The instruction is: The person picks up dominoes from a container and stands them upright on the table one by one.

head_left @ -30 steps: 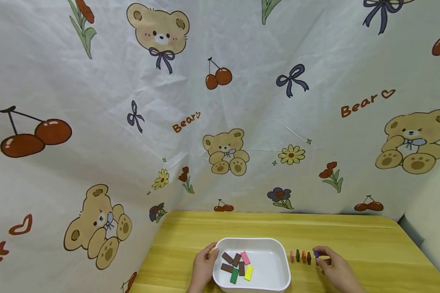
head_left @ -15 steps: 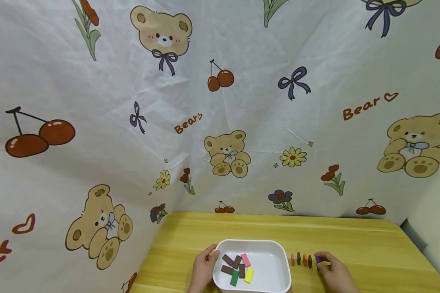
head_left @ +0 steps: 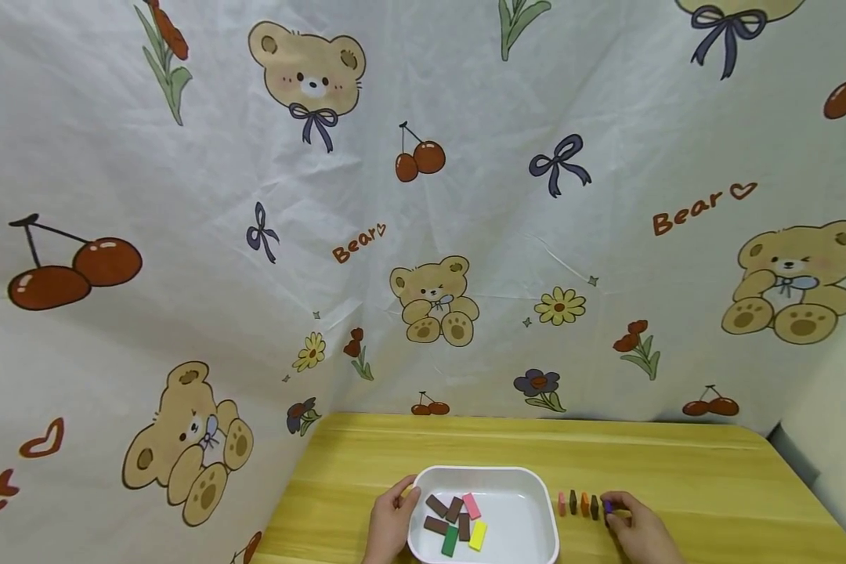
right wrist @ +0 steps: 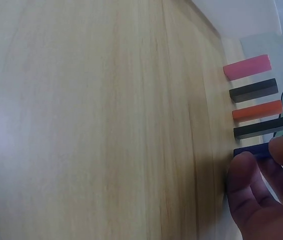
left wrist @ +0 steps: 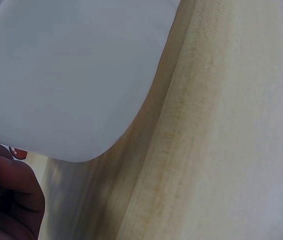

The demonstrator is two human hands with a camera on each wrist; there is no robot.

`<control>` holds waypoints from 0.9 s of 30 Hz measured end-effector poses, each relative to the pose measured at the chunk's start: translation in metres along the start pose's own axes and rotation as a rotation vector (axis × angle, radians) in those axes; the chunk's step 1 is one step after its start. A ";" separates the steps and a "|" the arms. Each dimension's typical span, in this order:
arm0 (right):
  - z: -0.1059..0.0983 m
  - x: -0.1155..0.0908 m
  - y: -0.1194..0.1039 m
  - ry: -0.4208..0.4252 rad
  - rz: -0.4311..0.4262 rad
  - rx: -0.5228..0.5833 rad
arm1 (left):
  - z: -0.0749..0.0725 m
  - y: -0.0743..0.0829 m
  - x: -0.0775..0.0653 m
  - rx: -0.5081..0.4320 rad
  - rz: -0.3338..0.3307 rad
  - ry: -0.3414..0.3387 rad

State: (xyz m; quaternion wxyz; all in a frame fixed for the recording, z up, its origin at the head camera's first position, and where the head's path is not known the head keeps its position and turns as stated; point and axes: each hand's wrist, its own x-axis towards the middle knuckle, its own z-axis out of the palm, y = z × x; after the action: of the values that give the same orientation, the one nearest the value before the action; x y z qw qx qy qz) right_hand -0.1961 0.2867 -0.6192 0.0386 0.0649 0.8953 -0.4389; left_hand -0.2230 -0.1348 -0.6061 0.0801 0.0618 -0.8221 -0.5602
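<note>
At the right side of a yellow wood-grain table [head_left: 352, 470], a small purple rectangular block [head_left: 608, 507] is pinched between the thumb and fingertips of the right hand [head_left: 638, 529]. It is placed at the right end of a short row, just beside a dark block [head_left: 594, 507], with an orange block [head_left: 584, 504], a second dark block [head_left: 573, 502] and a pink block [head_left: 562, 504] ranged leftward beyond it, all stood on end with narrow gaps left between. By the left hand [head_left: 389, 521], the left end of a white, round-cornered, shallow tray [head_left: 518, 517] is gripped, the thumb laid at the rim. Inside, toward the left, seven flat-lying blocks are scattered: four brown, one pink [head_left: 471, 505], one green [head_left: 450, 540] and one yellow [head_left: 477, 536]. The purple block is judged to be light, stiff and not fragile, perhaps slightly slippery if its faces are smooth. With so narrow a base, it would be easily tipped, so it is best held lightly near the top and let go evenly. Which of its faces are pressed cannot be fully told, since much is covered by the fingers.
</note>
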 end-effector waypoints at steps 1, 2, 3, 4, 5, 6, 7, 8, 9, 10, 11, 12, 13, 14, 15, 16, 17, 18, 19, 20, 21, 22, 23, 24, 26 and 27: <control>0.001 0.000 0.000 0.005 -0.002 -0.003 | 0.000 0.000 0.000 0.004 0.001 0.003; 0.002 0.001 -0.001 0.009 -0.005 -0.005 | 0.000 0.000 0.000 0.002 -0.003 0.006; 0.002 0.001 -0.001 0.012 -0.005 -0.003 | 0.001 -0.001 0.000 0.003 -0.010 0.008; 0.003 0.001 -0.001 0.016 -0.007 -0.006 | 0.001 -0.003 0.001 0.008 -0.017 0.008; 0.003 0.002 -0.001 0.019 -0.007 -0.008 | 0.001 -0.003 0.001 0.007 -0.022 0.005; 0.004 0.002 -0.001 0.023 -0.007 -0.010 | 0.002 -0.004 0.002 0.004 -0.022 0.003; 0.004 0.002 -0.001 0.025 -0.003 -0.009 | 0.003 -0.005 0.003 0.008 -0.019 0.001; 0.004 0.003 0.000 0.028 -0.001 -0.012 | 0.003 -0.006 0.003 0.009 -0.017 -0.002; 0.004 0.004 0.000 0.032 0.001 -0.015 | 0.004 -0.007 0.004 0.016 -0.013 -0.003; 0.003 0.004 0.001 0.033 0.000 -0.022 | 0.005 -0.007 0.004 0.020 -0.008 -0.003; 0.003 0.005 0.001 0.033 0.000 -0.027 | 0.005 -0.007 0.005 0.014 -0.003 -0.002; 0.003 0.006 0.001 0.033 0.001 -0.032 | 0.005 -0.007 0.005 0.017 -0.001 0.000; 0.003 0.007 0.002 0.031 0.003 -0.035 | 0.006 -0.007 0.005 0.018 0.001 0.003; 0.003 0.007 0.001 0.032 0.002 -0.038 | 0.006 -0.006 0.005 0.015 0.001 0.006; 0.003 0.007 0.001 0.031 0.002 -0.037 | 0.006 -0.005 0.004 0.017 0.009 0.009; 0.003 0.008 0.001 0.031 0.001 -0.039 | 0.005 -0.004 0.003 0.021 0.015 0.013; 0.003 0.008 0.001 0.033 0.002 -0.038 | 0.005 -0.002 0.002 0.024 0.021 0.017; 0.004 0.008 0.001 0.036 0.002 -0.037 | 0.004 0.001 0.000 0.028 0.023 0.020; 0.004 0.008 0.002 0.035 -0.001 -0.038 | 0.003 0.004 -0.002 0.033 0.023 0.022; 0.005 0.009 0.002 0.036 0.000 -0.040 | 0.001 0.008 -0.004 0.037 0.023 0.023; 0.005 0.009 0.002 0.035 -0.003 -0.045 | 0.000 0.012 -0.005 0.035 0.023 0.022; 0.005 0.010 0.003 0.034 -0.004 -0.053 | -0.001 0.015 -0.007 0.032 0.015 0.022; 0.005 0.010 0.003 0.030 -0.005 -0.058 | -0.001 0.016 -0.007 0.028 0.008 0.021; 0.005 0.011 0.004 0.022 -0.005 -0.060 | -0.001 0.013 -0.006 0.028 0.000 0.015; 0.005 0.012 0.004 0.006 0.000 -0.062 | -0.002 0.014 -0.006 0.028 -0.009 0.006; 0.004 0.012 0.004 -0.002 0.002 -0.061 | -0.002 0.011 -0.006 0.031 -0.011 0.004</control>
State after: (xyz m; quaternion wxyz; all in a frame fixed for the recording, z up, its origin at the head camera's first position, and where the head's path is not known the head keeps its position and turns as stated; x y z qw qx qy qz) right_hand -0.2073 0.2871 -0.6266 0.0417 0.0641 0.9082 -0.4115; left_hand -0.2174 -0.1312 -0.5956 0.0778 0.0687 -0.8301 -0.5479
